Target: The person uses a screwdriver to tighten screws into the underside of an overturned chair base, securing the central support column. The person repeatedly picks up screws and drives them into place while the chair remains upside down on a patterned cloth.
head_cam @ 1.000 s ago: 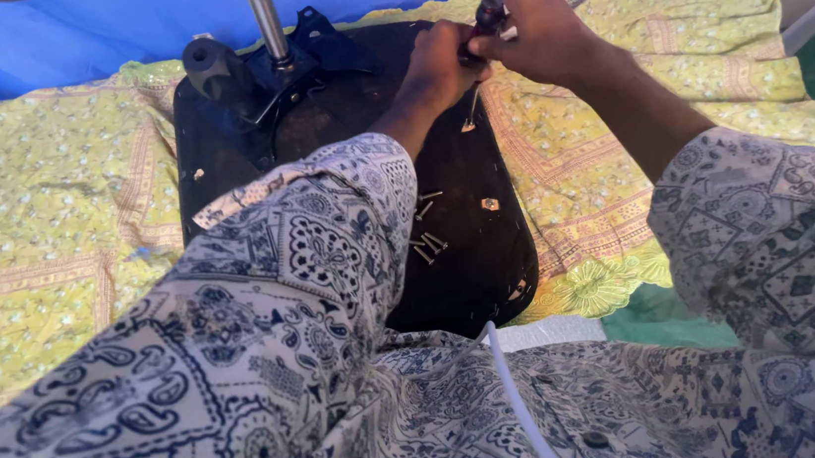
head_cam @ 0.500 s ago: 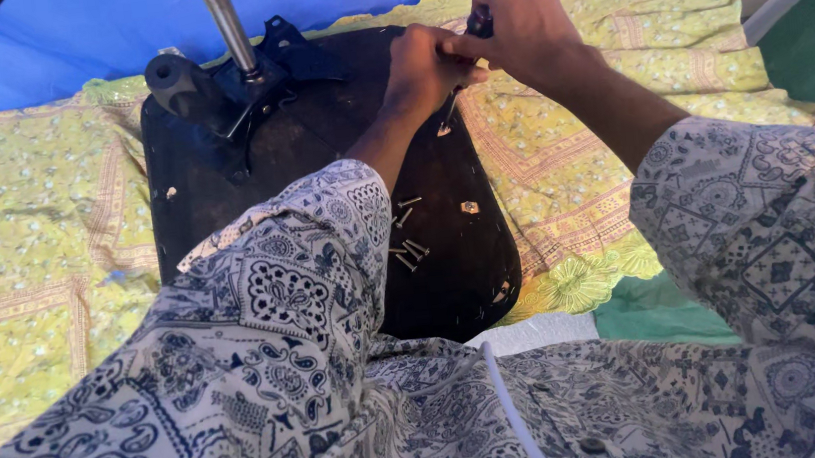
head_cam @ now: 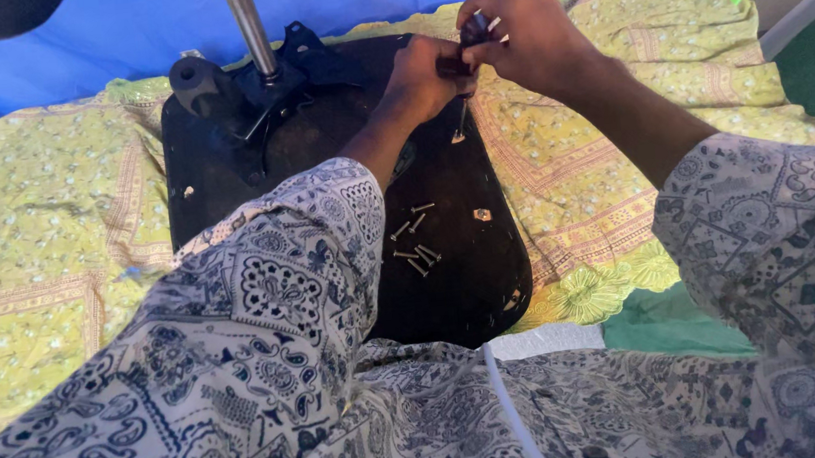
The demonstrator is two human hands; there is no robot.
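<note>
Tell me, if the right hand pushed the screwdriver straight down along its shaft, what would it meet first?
Probably the black seat base: the screwdriver tip in the right hand looks nearly on it, though depth is unclear.

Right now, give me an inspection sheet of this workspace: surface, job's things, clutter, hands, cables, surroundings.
Surface: yellow-green patterned cloth, spread flat.
Job's things: black chair seat base upside down on the cloth, metal post rising from its mechanism; screwdriver tip down on the base.
Clutter: loose screws on the base.
Hands: left hand and right hand together on the screwdriver.
Cables: white cord across the lap.
Surroundings: blue sheet behind, green cloth at right.
</note>
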